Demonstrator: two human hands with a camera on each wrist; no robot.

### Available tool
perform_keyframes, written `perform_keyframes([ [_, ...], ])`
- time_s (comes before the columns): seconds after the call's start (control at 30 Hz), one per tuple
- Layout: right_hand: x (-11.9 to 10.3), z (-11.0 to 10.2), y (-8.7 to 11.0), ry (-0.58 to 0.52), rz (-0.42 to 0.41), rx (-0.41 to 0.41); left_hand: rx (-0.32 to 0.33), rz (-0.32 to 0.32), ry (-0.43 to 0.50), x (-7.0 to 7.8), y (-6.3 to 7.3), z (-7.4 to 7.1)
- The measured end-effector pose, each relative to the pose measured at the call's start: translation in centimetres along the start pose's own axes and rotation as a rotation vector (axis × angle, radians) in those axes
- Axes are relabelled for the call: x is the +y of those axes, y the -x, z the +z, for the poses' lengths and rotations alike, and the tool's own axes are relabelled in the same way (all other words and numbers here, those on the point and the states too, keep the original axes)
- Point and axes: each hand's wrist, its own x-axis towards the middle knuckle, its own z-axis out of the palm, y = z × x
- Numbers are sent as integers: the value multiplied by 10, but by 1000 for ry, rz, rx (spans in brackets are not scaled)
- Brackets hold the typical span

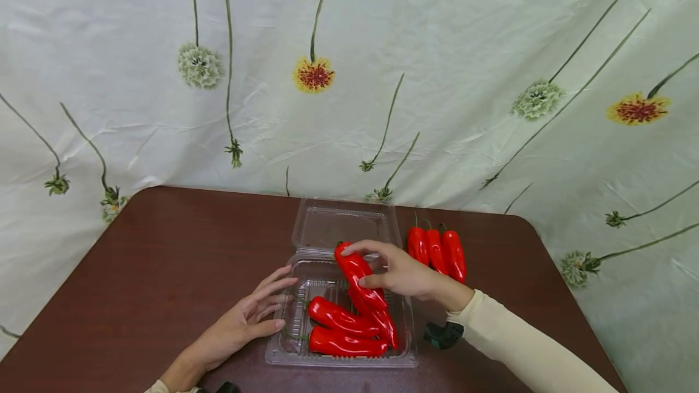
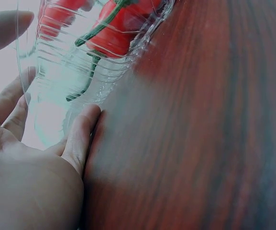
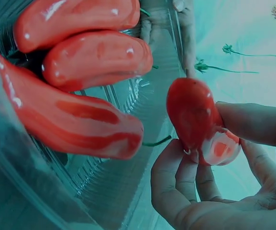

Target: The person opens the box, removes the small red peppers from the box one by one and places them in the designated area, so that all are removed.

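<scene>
My right hand (image 1: pixel 401 270) grips a glossy red chili pepper (image 1: pixel 354 267) between thumb and fingers. It holds the pepper tilted over a clear plastic clamshell container (image 1: pixel 341 362). Inside that container lie several more red peppers (image 1: pixel 341 318), three of them plain in the right wrist view, with green stems. The left hand (image 1: pixel 240 319) rests at the container's left side with its fingers fairly straight. In the left wrist view, the fingers and thumb of this hand (image 2: pixel 32 177) touch the clear wall; green stems (image 2: pixel 92 76) show through it.
The container's hinged lid (image 1: pixel 346 226) lies open toward the back. Three red peppers (image 1: pixel 437 250) lie on the brown table (image 1: pixel 191 259), right of the lid and partly behind the right wrist. A flower-patterned white cloth (image 1: pixel 327 126) hangs along the table's back edge.
</scene>
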Motion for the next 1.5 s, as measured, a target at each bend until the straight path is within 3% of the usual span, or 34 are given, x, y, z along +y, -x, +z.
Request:
perform_keyframes([
  [0.6, 10, -31, 12, 27, -53, 101, -2, 2, 0, -1, 1, 0],
  [0.93, 21, -49, 20, 4, 12, 170, -2, -9, 6, -3, -1, 0],
  [1.1, 25, -57, 23, -37, 17, 194, 2, -11, 5, -3, -1, 0],
  [1.5, 35, -67, 33, -21, 42, 277, 2, -5, 7, -2, 0, -1],
])
